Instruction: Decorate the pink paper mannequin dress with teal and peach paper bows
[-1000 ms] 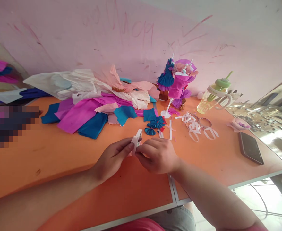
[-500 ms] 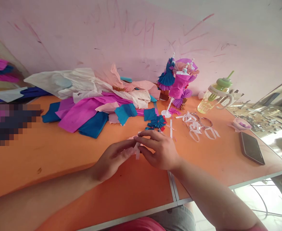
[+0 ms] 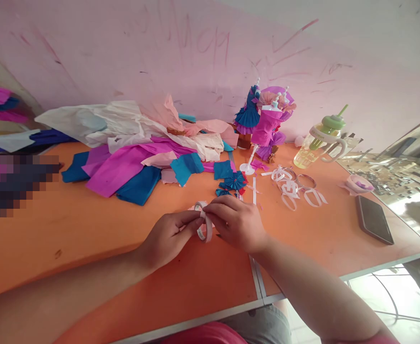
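Observation:
Both my hands meet over the orange table (image 3: 88, 229) near its middle. My left hand (image 3: 168, 236) and my right hand (image 3: 234, 222) pinch a small white ring of tape (image 3: 203, 224) between their fingertips; the ring stands on edge. A small piece of pale pink paper peeks out behind the ring. Just beyond my hands lie folded blue crepe-paper fans (image 3: 233, 182).
A heap of pink, blue and white crepe paper (image 3: 134, 148) fills the back left. Small paper dresses on stands (image 3: 265, 124) rise at the back. White paper strips and loops (image 3: 292, 186), a green-lidded drinking bottle (image 3: 319, 141) and a dark phone (image 3: 373, 220) lie to the right.
My hands have turned the white tape ring from tilted upward to standing on edge lower between my fingers. My right hand's fingers spread over it, then closed on it again.

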Demonstrator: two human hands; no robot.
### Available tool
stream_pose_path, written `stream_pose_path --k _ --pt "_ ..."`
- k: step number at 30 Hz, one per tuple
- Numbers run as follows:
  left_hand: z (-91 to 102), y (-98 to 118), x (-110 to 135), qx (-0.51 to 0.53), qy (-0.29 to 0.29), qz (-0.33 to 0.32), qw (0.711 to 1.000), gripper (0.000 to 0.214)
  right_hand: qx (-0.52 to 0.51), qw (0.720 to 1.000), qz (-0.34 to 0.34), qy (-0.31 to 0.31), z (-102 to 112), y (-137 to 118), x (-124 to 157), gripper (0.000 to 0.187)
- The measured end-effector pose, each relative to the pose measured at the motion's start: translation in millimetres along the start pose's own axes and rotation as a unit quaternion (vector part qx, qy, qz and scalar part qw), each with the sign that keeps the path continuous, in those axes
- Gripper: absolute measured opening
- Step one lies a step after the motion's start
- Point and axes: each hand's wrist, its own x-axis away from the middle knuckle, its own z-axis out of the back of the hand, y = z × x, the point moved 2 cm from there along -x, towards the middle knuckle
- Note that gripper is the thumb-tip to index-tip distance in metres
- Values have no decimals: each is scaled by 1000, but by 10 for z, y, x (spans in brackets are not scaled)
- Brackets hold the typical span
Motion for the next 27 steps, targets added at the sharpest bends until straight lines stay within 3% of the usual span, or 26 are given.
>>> stream_pose_path --k 3,10,18,22,27 --pt "7 -4 17 -44 11 -29 999 30 -56 998 -39 -7 -1 -6 -7 16" --pt "31 -16 29 -106 17 -199 974 17 -95 991 -96 -12 -1 -28 -2 16" --pt "32 13 17 -142 47 -259 954 16 9 999 -22 -43 41 -54 22 24" --pt "47 24 5 -145 35 -280 948 15 -3 995 -51 -82 64 -75 -8 24" --pt "101 20 -15 -113 0 -278 954 18 -115 977 -137 -113 58 -72 -59 15"
